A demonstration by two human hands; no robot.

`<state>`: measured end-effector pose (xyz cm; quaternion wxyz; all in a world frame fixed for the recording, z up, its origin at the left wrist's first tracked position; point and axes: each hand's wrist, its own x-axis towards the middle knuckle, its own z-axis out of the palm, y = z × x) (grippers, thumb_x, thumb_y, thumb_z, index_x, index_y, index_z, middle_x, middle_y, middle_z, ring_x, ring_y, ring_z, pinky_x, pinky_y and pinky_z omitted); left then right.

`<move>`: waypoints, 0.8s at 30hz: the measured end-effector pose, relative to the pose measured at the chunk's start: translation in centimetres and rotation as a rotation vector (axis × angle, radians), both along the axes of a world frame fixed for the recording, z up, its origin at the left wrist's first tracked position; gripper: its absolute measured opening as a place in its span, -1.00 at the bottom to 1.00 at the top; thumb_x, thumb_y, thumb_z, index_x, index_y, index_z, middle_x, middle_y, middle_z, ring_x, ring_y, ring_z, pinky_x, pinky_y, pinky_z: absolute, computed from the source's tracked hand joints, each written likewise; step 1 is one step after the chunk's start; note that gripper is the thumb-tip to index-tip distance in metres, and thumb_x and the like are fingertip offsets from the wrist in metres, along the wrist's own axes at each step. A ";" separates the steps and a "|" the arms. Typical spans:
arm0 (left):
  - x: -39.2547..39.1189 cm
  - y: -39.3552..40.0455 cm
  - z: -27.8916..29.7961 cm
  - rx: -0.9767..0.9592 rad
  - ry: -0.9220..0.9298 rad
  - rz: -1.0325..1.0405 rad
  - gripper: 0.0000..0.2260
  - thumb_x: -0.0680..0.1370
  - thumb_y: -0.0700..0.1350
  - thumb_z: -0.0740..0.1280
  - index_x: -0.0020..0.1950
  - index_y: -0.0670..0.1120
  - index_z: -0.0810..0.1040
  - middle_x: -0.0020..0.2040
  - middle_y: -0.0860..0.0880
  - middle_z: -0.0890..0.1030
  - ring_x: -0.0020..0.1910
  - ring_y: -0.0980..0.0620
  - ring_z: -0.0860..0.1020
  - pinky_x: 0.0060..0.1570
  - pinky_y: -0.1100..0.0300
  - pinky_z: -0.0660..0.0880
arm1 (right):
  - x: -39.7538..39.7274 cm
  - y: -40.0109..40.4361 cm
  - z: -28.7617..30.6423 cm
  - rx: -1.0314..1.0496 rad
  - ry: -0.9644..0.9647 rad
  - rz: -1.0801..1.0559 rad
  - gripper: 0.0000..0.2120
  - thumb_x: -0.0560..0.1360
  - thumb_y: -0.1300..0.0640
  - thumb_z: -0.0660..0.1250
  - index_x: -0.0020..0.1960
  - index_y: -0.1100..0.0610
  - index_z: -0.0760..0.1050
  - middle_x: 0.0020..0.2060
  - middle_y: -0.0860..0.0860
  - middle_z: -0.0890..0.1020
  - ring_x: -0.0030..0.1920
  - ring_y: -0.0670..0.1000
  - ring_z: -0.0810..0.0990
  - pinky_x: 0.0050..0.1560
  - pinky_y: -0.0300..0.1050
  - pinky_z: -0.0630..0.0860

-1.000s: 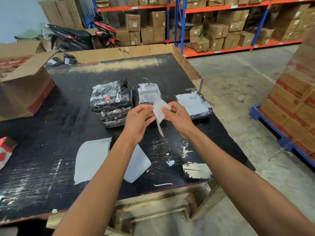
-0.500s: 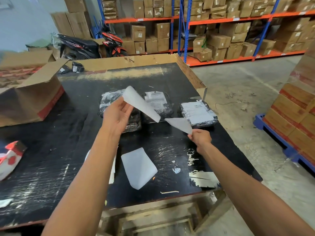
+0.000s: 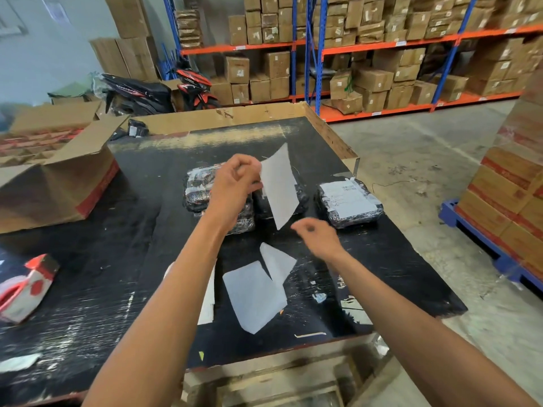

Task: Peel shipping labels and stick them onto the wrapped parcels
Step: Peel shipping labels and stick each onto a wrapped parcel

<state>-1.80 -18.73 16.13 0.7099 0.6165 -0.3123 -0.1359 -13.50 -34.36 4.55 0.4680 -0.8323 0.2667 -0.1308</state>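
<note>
Left hand (image 3: pixel 235 183) pinches the peeled label (image 3: pixel 279 189) by its left edge, fingers curled; the sheet hangs upright above the parcels, lower corner pointing down toward the right hand. Half a second ago the right hand (image 3: pixel 318 236) pinched the backing strip; now it holds nothing, fingers loosely curled and motion-blurred, just under the label's lower corner. The backing strip (image 3: pixel 277 262) has dropped onto the table (image 3: pixel 88 289) and lies partly over an older liner sheet (image 3: pixel 255 295) near the front edge.

So peeling is done for this label: liner off, adhesive side free, one hand idle. My read is that the sticking step is next, with the right hand likely coming up to take the loose corner.

Parcels: the left stack (image 3: pixel 199 189) of black-wrapped parcels sits behind the left hand, its top showing only tape glare and no plain label. The middle parcel (image 3: pixel 301 201) is mostly hidden by the held sheet; can't tell from this frame whether it is labelled. The right parcel (image 3: pixel 348 201) already wears a printed label. The left stack looks like the probable target.

Risk: the label is held by one edge only and could curl onto itself or onto the fingers.

Also on the table: an open cardboard box (image 3: pixel 58 177) at the left, a red-and-white item (image 3: pixel 26 286) near the left edge.
</note>
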 end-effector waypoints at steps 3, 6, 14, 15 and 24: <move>-0.1 0.2 -0.2 0.152 -0.318 -0.113 -0.96 0.60 -0.18 0.38 -0.03 -0.12 0.61 -0.04 -0.13 0.70 -0.04 0.04 0.64 0.06 0.12 0.58 | -0.2 -0.7 2.8 0.622 -0.142 -0.145 -0.40 0.65 -0.27 0.05 -0.01 0.15 0.68 -0.09 0.07 0.72 -0.27 -0.05 0.60 -0.27 -0.21 0.56; -0.7 0.4 -1.2 0.300 -0.555 -0.260 -0.91 0.55 -0.13 0.45 -0.01 -0.12 0.70 -0.04 0.00 0.73 -0.02 0.07 0.67 0.07 0.20 0.56 | -0.2 -1.6 4.0 0.957 -0.117 -0.056 -0.17 0.56 -0.45 -0.10 0.05 0.19 0.67 -0.06 0.15 0.74 -0.26 0.05 0.66 -0.38 -0.20 0.56; -0.1 1.0 -4.7 0.552 -0.838 -0.365 -0.95 0.52 -0.11 0.49 -0.05 -0.03 0.73 0.00 0.11 0.71 0.03 0.13 0.61 0.13 0.06 0.51 | -0.1 -2.4 4.1 0.824 -0.091 -0.246 -0.79 0.56 0.19 0.37 0.19 0.17 0.53 -0.07 0.08 0.67 -0.10 0.07 0.65 -0.15 -0.06 0.60; 0.2 1.2 -5.1 0.563 -0.855 -0.361 -0.96 0.53 -0.11 0.47 -0.05 -0.03 0.72 0.02 0.10 0.71 0.04 0.15 0.60 0.15 0.07 0.50 | -0.1 -2.2 4.1 0.822 -0.096 -0.265 -0.84 0.56 0.22 0.37 0.14 0.15 0.53 -0.09 0.07 0.68 -0.11 0.06 0.65 -0.15 -0.07 0.61; 1.8 3.4 -5.9 0.437 -0.132 -0.399 -0.44 0.50 -0.17 0.50 0.46 0.07 0.44 0.41 0.05 0.50 0.32 0.10 0.54 0.35 0.02 0.48 | 0.5 -1.2 4.1 0.821 -0.183 -0.201 -0.85 0.59 0.24 0.34 0.10 0.04 0.57 0.00 0.02 0.71 0.03 0.04 0.66 0.14 0.07 0.59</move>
